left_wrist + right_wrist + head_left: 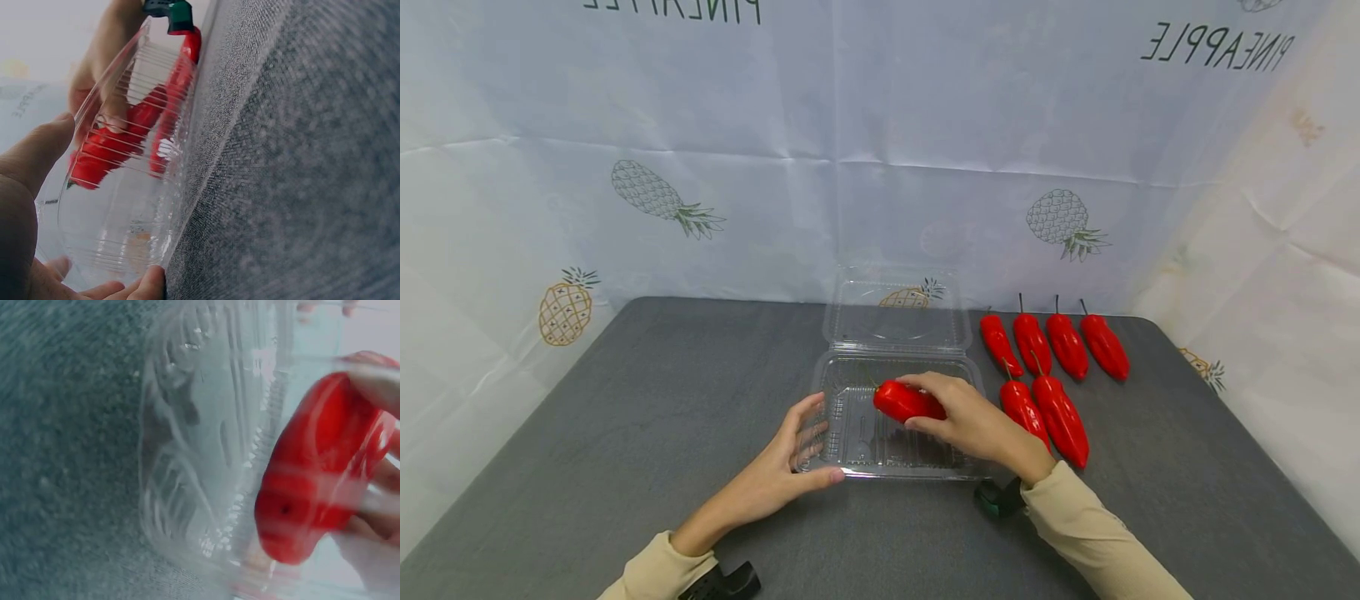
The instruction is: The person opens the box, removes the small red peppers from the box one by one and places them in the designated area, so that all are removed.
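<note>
A clear plastic clamshell container (865, 437) lies with its lid (850, 321) folded back at the middle of the table. Inside its outline, my right hand (966, 417) grips a red chili pepper (897, 402) between thumb and fingers, the thin stem pointing left. The right wrist view shows the pepper (312, 469) up close, partly seen through the clear plastic. My left hand (775, 471) rests against the container's left side, thumb by the front corner and fingers spread along the wall. In the left wrist view, the same pepper (103, 153) shows through the ribbed wall.
Several red chili peppers (1060, 421) lie in two rows on the grey table (625, 433), right of the container. A white cloth (880, 217) printed with pineapples hangs behind the table and along its sides.
</note>
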Action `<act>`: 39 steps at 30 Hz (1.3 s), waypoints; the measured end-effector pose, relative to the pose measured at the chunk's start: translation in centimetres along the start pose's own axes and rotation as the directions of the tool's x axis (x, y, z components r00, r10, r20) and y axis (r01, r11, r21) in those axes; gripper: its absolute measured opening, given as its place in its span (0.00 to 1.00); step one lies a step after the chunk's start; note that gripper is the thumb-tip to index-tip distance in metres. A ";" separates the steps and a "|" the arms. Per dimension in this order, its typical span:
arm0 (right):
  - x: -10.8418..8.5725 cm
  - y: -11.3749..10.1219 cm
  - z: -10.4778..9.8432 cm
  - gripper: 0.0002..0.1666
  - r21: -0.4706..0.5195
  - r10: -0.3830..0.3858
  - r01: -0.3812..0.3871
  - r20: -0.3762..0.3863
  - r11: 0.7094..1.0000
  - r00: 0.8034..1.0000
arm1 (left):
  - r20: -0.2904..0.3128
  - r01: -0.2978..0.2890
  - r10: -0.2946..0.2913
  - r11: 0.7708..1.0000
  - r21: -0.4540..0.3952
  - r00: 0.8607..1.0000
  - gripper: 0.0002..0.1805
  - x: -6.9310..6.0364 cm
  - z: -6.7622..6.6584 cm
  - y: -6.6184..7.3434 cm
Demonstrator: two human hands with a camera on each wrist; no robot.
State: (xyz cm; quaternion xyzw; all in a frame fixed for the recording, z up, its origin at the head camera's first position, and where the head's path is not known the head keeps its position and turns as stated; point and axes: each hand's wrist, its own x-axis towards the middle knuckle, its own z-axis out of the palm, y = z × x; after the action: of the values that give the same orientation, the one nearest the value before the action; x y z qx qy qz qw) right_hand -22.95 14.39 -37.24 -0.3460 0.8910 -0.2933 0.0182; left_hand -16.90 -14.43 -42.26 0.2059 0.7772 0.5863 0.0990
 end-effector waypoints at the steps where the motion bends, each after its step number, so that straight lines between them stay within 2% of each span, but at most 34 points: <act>1: 0.0 0.0 -0.1 0.35 0.003 0.003 -0.003 -0.006 1.000 1.000 | 0.000 0.001 -0.001 1.000 0.001 1.000 0.53 0.0 0.0 0.0; 15: -0.6 -0.2 -1.5 0.34 0.054 0.009 -0.005 -0.081 0.999 0.997 | -0.002 0.000 0.000 1.000 0.009 1.000 0.53 0.0 0.0 0.0; 23: -1.0 -0.3 -2.3 0.34 0.025 -0.022 0.026 -0.145 0.999 0.989 | -0.004 -0.001 0.001 1.000 0.009 1.000 0.53 0.0 0.0 0.1; 34: -1.8 -0.3 -3.3 0.35 0.011 -0.047 0.050 -0.193 0.999 0.980 | -0.003 -0.005 0.005 1.000 0.015 1.000 0.54 0.0 0.0 0.1; 39: -2.1 -0.3 -3.7 0.36 -0.012 -0.037 0.036 -0.208 0.999 0.977 | -0.007 -0.006 0.006 1.000 0.015 1.000 0.53 -0.1 0.0 0.0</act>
State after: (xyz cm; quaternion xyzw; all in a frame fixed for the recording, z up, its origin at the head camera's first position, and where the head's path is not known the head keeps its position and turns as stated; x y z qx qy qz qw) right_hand -22.03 17.41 -34.41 -0.3298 0.8827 -0.3246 -0.0819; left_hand -16.82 -14.41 -42.23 0.2068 0.7813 0.5815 0.0931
